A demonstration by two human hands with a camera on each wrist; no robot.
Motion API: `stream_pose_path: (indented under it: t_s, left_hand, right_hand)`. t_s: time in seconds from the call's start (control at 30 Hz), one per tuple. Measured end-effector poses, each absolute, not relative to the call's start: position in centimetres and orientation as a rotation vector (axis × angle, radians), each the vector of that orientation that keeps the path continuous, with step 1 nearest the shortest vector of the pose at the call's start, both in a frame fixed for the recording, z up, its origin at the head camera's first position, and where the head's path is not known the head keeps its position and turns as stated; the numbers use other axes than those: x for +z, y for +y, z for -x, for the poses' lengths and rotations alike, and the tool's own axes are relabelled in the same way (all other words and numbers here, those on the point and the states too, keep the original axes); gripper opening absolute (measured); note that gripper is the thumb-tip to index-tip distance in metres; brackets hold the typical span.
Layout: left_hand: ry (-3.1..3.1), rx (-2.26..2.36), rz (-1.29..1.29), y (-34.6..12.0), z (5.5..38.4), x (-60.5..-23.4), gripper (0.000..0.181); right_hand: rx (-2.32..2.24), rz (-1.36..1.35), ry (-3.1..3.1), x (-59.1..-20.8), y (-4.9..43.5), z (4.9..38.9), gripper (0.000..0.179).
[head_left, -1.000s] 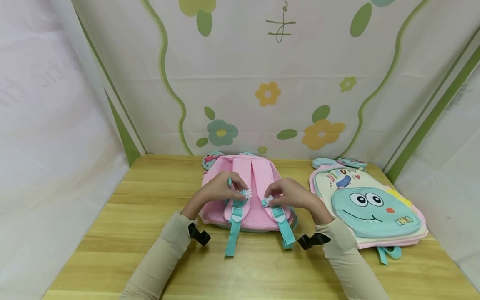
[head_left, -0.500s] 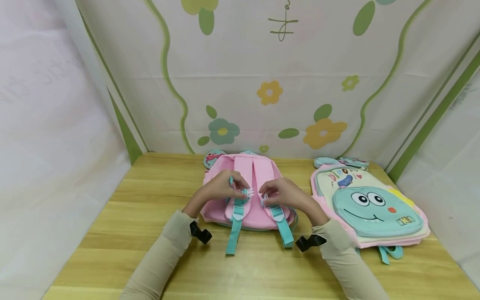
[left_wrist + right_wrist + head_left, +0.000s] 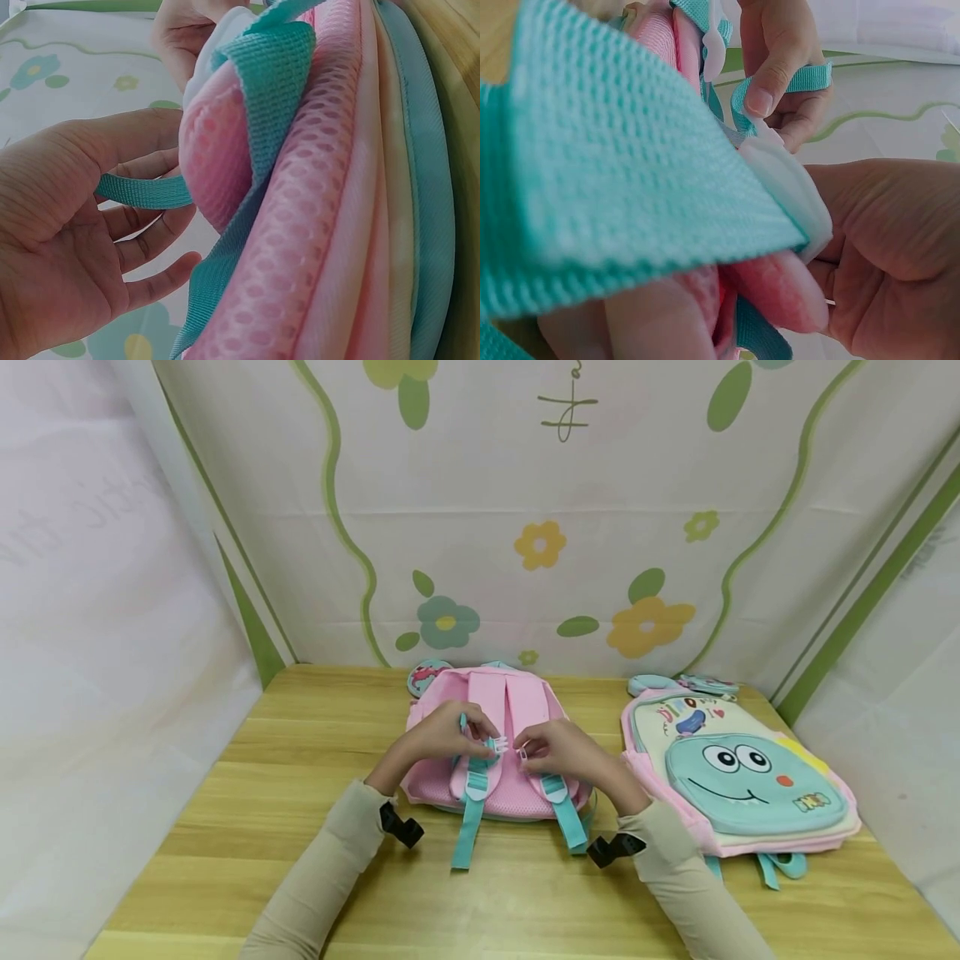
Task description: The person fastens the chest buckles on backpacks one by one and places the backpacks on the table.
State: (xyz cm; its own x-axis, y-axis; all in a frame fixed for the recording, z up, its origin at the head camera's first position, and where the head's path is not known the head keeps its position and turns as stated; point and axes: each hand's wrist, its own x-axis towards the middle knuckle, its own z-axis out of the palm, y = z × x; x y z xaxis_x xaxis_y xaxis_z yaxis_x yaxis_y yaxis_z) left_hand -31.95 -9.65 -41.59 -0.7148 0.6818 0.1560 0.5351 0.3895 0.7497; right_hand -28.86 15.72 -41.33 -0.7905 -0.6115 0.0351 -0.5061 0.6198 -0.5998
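A pink backpack (image 3: 510, 806) lies on the table with its shoulder straps facing up. My left hand (image 3: 447, 732) pinches the white pronged half of a buckle (image 3: 498, 744), its prongs pointing right. My right hand (image 3: 561, 750) pinches the white socket half (image 3: 523, 753), held close to the prongs with a small gap between. In the left wrist view, teal webbing (image 3: 146, 192) runs through my left hand's fingers, and the shoulder strap hides the fingertips. In the right wrist view, a white strap adjuster (image 3: 795, 187) and wide teal webbing (image 3: 630, 165) cover part of my right hand's fingers.
A second backpack (image 3: 753, 781) with a smiling dinosaur face lies at the right. A round teal charm (image 3: 427, 677) sits at the pink backpack's upper left. Loose teal strap ends (image 3: 466, 839) hang towards the front of the wooden table (image 3: 300, 760). A flower-print cloth (image 3: 465, 543) stands behind.
My right hand has moved left with the socket half, towards the prongs, and turned it. My left hand stays nearly still with the pronged half.
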Motion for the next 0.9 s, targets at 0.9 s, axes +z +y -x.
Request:
stream_pose_path:
  t_s: [0.9]
  left_hand:
    - [2.443,1.245,-1.123,-9.65,32.01,-42.03,0.019]
  right_hand:
    - [-0.826,0.918,2.717,-41.59,15.08,28.58,0.011]
